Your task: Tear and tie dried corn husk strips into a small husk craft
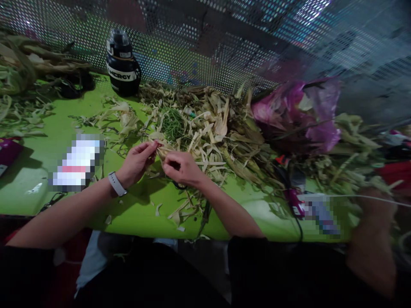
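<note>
My left hand [138, 162], with a pale band on its wrist, is closed in a pinch above the green table [135, 209]. Facing it, my right hand [183, 169] has its fingers curled together. A pale strip of dried leaf [163, 150], perhaps husk, spans the short gap between the fingertips, and both hands seem to grip it. Just beyond lies a heap of pale leaf strips [205, 143], with a bundle of thin green strands [172, 124] on it. A dark ring-shaped thing under my right hand is mostly hidden.
A black bottle [123, 68] stands by the perforated metal screen [192, 47]. At left lies a phone [77, 162]; another phone [323, 216] is at right. Behind the heap sits a pink plastic bag [298, 115]. Another person's arm [372, 239] rests at the far right.
</note>
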Demonstrator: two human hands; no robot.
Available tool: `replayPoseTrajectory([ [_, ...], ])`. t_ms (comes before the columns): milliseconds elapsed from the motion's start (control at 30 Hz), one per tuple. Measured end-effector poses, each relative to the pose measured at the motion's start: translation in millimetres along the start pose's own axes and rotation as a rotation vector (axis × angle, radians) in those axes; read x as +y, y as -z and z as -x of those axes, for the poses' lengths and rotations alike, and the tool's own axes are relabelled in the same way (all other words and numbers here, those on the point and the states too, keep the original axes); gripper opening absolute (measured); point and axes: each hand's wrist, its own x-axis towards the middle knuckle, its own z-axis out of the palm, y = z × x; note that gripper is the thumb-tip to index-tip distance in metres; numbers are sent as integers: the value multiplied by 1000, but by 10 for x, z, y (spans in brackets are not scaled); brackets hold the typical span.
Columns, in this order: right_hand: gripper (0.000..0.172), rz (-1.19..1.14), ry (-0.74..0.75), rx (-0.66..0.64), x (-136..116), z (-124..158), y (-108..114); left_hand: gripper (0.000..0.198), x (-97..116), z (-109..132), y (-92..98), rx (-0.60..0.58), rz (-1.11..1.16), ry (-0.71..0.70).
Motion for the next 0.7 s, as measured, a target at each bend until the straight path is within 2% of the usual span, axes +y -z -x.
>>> replayPoseTrajectory([
  [133, 21, -40, -105, -8, -45, -7, 30, 28, -60, -2, 19, -12, -8, -33],
  [267, 23, -16, -152, 65, 12, -11, -63, 25, -77, 15, 20, -96, -54, -19],
  [400, 25, 17, -123, 89, 78, -9, -113, 22, -59, 43, 5, -87, -125, -32],
  [500, 25, 35, -75, 49, 84, -6, -112, 23, -62, 51, 4, -58, -158, -39],
  [700, 23, 35, -12, 18, 68, 1, -131, 25, -94, 52, 6, -73, -159, -60],
])
